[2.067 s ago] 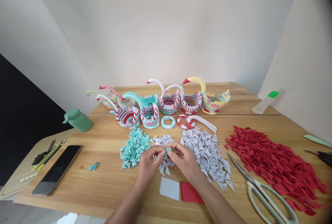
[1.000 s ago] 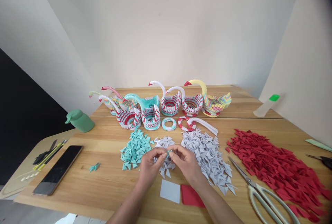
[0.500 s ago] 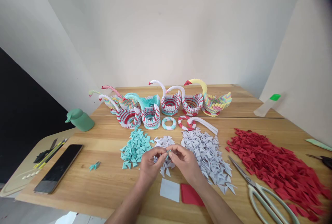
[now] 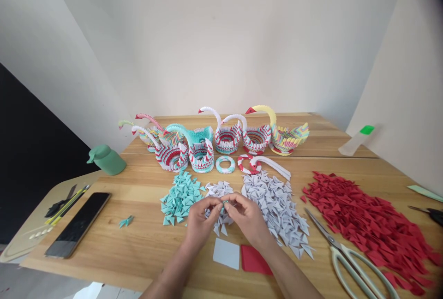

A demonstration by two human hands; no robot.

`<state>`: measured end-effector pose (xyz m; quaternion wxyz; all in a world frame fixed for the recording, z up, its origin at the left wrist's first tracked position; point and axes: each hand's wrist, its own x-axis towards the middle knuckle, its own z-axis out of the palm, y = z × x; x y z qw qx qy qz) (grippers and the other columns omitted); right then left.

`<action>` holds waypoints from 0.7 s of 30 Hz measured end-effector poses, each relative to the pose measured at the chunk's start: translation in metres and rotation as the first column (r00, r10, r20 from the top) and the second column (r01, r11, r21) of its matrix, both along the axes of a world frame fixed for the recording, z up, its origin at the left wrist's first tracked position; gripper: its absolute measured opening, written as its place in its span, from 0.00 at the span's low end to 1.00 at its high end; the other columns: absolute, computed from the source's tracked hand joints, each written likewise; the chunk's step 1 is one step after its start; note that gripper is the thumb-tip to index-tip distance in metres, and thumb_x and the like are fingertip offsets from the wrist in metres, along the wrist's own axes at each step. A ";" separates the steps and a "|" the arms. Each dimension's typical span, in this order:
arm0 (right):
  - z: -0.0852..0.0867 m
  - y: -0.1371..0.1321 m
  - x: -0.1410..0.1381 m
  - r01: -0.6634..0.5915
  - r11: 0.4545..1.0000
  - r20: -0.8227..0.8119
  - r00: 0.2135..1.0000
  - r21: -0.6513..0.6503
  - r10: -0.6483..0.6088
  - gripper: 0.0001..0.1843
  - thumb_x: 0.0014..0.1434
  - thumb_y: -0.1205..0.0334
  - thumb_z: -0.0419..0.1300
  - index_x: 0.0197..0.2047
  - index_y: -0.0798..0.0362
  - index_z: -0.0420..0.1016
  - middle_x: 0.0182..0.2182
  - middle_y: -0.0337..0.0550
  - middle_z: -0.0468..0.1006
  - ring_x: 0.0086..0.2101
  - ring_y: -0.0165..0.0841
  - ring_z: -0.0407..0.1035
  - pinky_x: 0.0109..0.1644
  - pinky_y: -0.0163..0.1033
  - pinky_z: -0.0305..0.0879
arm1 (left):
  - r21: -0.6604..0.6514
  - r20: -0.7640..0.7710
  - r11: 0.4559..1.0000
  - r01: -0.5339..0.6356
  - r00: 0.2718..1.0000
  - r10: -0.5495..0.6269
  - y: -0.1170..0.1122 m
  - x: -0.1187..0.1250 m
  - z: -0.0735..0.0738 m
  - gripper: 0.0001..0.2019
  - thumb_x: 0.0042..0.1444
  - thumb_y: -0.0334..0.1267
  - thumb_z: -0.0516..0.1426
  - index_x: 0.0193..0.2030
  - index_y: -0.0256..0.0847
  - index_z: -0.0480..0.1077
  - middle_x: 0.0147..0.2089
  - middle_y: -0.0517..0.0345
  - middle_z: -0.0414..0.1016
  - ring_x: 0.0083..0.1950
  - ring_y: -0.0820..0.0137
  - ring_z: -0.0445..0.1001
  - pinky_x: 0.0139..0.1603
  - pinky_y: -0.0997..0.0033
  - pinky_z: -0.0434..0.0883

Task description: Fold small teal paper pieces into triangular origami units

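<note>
Fingertips of my left hand [image 4: 204, 218] and my right hand [image 4: 244, 216] meet in a pinch over the small heap of white folded paper triangles [image 4: 219, 189]. Between them shows a bit of a teal folded paper piece [image 4: 224, 204], mostly covered by the fingers. Left of my hands lies a pile of teal paper triangles [image 4: 183, 195]. A larger pile of white triangles [image 4: 277, 206] spreads to the right. Below my hands are a white paper square [image 4: 226, 253] and red paper squares [image 4: 254, 260], partly under my right forearm. A small teal joined piece [image 4: 126, 221] sits apart at left.
Several folded paper swans [image 4: 228, 137] stand at the back, with a teal-and-white ring [image 4: 225, 164] and a red-and-white ring [image 4: 245, 164] before them. Scissors [image 4: 334, 243] and red triangles [image 4: 367, 216] lie at right; a phone [image 4: 79, 225] and green flask-like object [image 4: 109, 159] at left.
</note>
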<state>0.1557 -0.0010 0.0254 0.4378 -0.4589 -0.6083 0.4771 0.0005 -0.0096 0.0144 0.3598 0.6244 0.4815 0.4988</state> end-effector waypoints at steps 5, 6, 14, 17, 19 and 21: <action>0.000 -0.001 0.000 -0.001 1.000 -0.022 1.000 -0.010 0.001 0.10 0.58 0.61 0.57 0.39 0.53 0.78 0.30 0.40 0.76 0.28 0.31 0.68 0.30 0.33 0.64 | 0.017 -0.036 1.000 0.003 0.999 -0.002 0.000 0.000 0.000 0.09 0.58 0.37 0.56 0.29 0.37 0.73 0.28 0.57 0.75 0.30 0.71 0.69 0.34 0.76 0.66; 0.000 -0.001 0.000 0.000 1.000 -0.020 1.000 -0.010 0.000 0.10 0.58 0.60 0.57 0.39 0.53 0.78 0.30 0.40 0.76 0.28 0.31 0.68 0.31 0.33 0.64 | 0.019 -0.037 1.000 0.005 0.999 -0.004 0.000 0.000 0.000 0.09 0.59 0.37 0.56 0.29 0.37 0.72 0.28 0.57 0.75 0.30 0.71 0.69 0.33 0.76 0.65; -0.004 -0.001 0.001 -0.004 1.000 -0.019 1.000 -0.011 0.004 0.10 0.58 0.60 0.57 0.39 0.52 0.78 0.32 0.40 0.77 0.29 0.31 0.68 0.31 0.34 0.64 | 0.034 -0.027 0.999 0.012 1.000 -0.011 0.001 0.000 -0.003 0.09 0.58 0.36 0.56 0.29 0.37 0.71 0.29 0.57 0.75 0.30 0.72 0.69 0.34 0.76 0.65; -0.005 0.000 0.001 0.007 1.000 -0.013 1.000 -0.001 -0.007 0.10 0.58 0.60 0.57 0.40 0.52 0.79 0.32 0.41 0.78 0.30 0.32 0.69 0.32 0.34 0.64 | 0.024 -0.018 1.000 0.014 1.000 -0.014 0.000 0.000 -0.002 0.08 0.58 0.35 0.57 0.29 0.37 0.72 0.29 0.57 0.75 0.30 0.72 0.69 0.35 0.76 0.65; -0.005 0.001 0.000 0.014 1.000 -0.004 1.000 0.000 -0.014 0.10 0.58 0.60 0.57 0.40 0.52 0.79 0.32 0.41 0.78 0.30 0.32 0.69 0.32 0.35 0.65 | 0.022 -0.003 1.000 0.019 1.000 -0.019 0.000 0.000 -0.001 0.08 0.58 0.36 0.57 0.28 0.37 0.72 0.29 0.57 0.76 0.31 0.72 0.69 0.35 0.76 0.66; -0.005 0.001 0.000 0.013 1.000 0.004 1.000 -0.001 -0.013 0.11 0.58 0.60 0.57 0.40 0.52 0.79 0.32 0.41 0.78 0.29 0.32 0.68 0.33 0.35 0.65 | 0.018 0.012 1.000 0.020 1.000 -0.020 0.000 0.000 0.000 0.08 0.58 0.36 0.57 0.28 0.37 0.72 0.30 0.57 0.76 0.31 0.71 0.70 0.35 0.76 0.66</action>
